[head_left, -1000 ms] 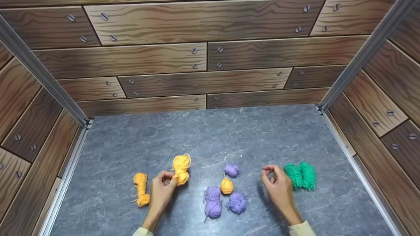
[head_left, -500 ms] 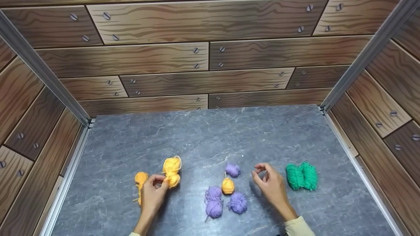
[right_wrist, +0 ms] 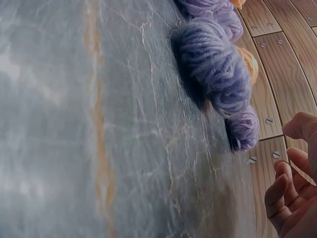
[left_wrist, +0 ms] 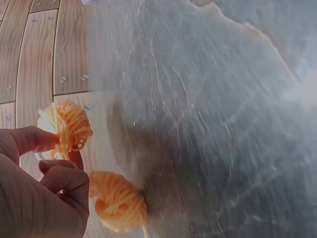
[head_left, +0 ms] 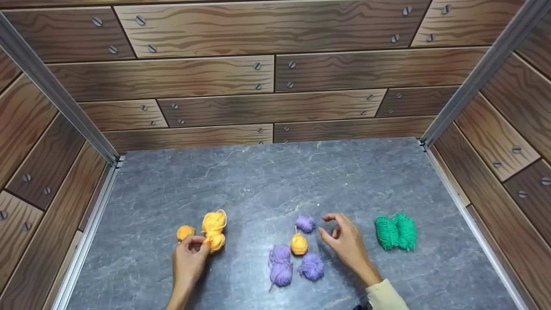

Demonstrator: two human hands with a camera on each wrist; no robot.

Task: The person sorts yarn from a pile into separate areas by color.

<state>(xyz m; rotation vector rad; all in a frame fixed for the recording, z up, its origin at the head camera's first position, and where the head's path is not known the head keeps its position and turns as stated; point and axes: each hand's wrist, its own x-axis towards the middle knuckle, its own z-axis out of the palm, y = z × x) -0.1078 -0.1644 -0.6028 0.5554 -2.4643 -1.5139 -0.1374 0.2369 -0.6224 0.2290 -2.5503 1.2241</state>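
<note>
My left hand pinches the lower end of a yellow yarn skein between thumb and fingers; the left wrist view shows the held skein end-on. Just left of it, a second yellow skein lies on the table, its lower part hidden by that hand. Thumb and index finger parted, my right hand hovers empty to the right of a small purple yarn ball. Close by are a small yellow ball, a round purple ball and a longer purple skein.
Two green yarn skeins lie side by side to the right of my right hand. Wood-patterned panels enclose the grey marbled table at the back and sides, with metal rails along its side edges.
My left hand has carried the yellow skein leftward and nearer to me, now covering part of the other yellow skein. My right hand has moved left, toward the purple balls, its thumb and index finger spreading.
</note>
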